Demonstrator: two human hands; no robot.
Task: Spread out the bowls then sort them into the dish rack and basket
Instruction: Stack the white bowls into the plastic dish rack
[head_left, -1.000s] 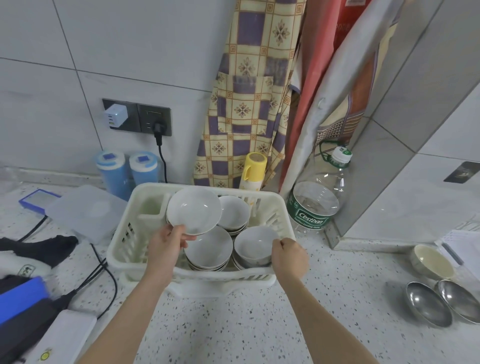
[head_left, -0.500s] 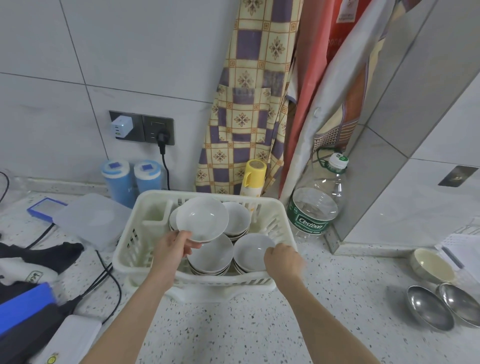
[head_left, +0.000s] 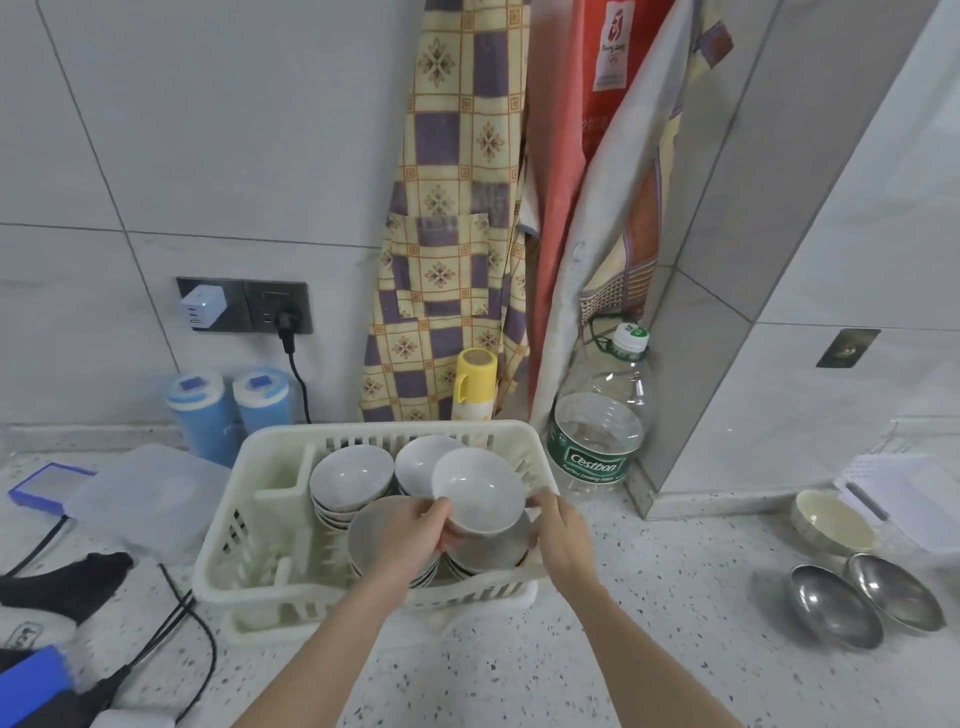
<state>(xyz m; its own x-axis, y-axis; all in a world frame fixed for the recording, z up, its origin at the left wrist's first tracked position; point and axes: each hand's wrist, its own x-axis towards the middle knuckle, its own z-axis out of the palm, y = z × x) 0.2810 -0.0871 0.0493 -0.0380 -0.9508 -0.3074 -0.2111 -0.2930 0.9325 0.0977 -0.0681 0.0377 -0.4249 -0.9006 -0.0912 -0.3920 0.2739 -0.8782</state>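
The speckled countertop (head_left: 519, 670) carries a white dish rack (head_left: 228, 551) in the middle. Far left stand two blue containers (head_left: 228, 410); a big water bottle (head_left: 597, 431) stands just right of the rack. Two steel bowls (head_left: 862, 600) lie at the right, a cream bowl (head_left: 831, 522) behind them.

The left hand (head_left: 415, 535) covers the near rim of the raised white bowl (head_left: 480, 491) and part of the grey bowl (head_left: 371, 525) under it, so its fingertips beneath the bowl cannot be seen. The right hand (head_left: 563, 540) hides that bowl's right edge; whether it grips the rim or only touches it is unclear. How many bowls lie in each stack inside the white dish rack (head_left: 260, 530) cannot be counted. The bottom edge cuts off both forearms. At the lower left a blue object (head_left: 31, 686) is blurred and cropped, as is the black cloth (head_left: 67, 582). Print on the red hanging cloth (head_left: 610, 49) is too small to read.
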